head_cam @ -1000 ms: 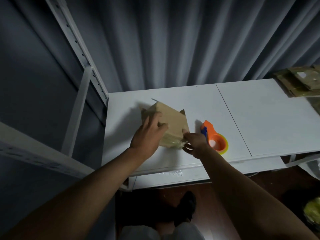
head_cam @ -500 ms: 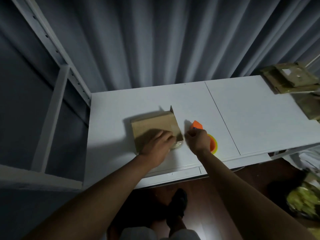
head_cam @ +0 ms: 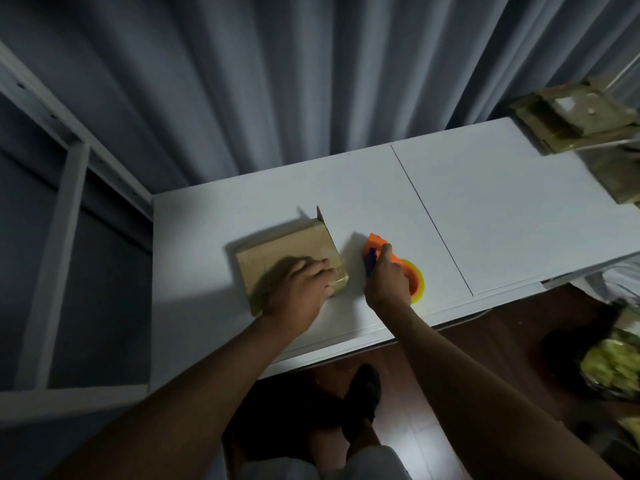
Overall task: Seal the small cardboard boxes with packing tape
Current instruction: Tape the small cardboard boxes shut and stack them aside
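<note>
A small brown cardboard box [head_cam: 277, 251] lies flat on the white table [head_cam: 485, 216], with one short flap standing up at its far right corner. My left hand [head_cam: 301, 289] rests on the box's near right part, fingers laid over a taped edge. Right of the box sits an orange tape dispenser [head_cam: 377, 242] with a blue handle and a yellowish tape roll [head_cam: 417, 282]. My right hand [head_cam: 386, 278] grips the dispenser's handle, covering most of it.
A stack of flattened cardboard boxes [head_cam: 571, 119] sits at the table's far right corner. A white metal shelf frame [head_cam: 69, 181] stands to the left. Grey curtains hang behind. A bag of yellowish material [head_cam: 613, 368] lies on the dark floor at right.
The box went from tilted up on edge to lying flat. My left hand moved onto its near right part. My right hand left the box and took hold of the dispenser.
</note>
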